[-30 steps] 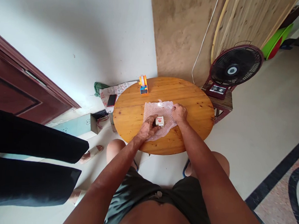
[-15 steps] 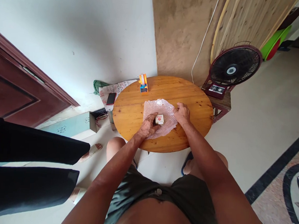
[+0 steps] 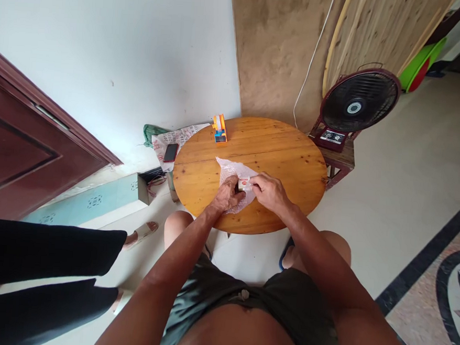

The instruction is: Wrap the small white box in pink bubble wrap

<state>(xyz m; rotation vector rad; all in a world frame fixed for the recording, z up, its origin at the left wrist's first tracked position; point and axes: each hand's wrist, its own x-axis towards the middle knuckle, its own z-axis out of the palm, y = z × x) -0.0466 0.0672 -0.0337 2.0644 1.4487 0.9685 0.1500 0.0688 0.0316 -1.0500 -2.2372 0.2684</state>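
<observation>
A small white box with red print [image 3: 243, 183] sits on a sheet of bubble wrap [image 3: 232, 167] near the front of the round wooden table [image 3: 282, 150]. My left hand [image 3: 227, 193] grips the box from its left side, thumb in front and fingers behind. On the other side, my right hand [image 3: 267, 188] pinches the right edge of the bubble wrap, folded in against the box. Part of the box is hidden by the wrap and my fingers.
An orange tape dispenser [image 3: 219, 129] stands at the table's back edge. Left of the table lies a phone [image 3: 171, 152] on printed sacking. A fan [image 3: 355, 107] sits on a stool at the right. Another person's dark-trousered legs [image 3: 51, 247] are at the left.
My right hand has moved left, bringing the right side of the bubble wrap over to the box. My left hand stays on the box. The other person's legs have shifted.
</observation>
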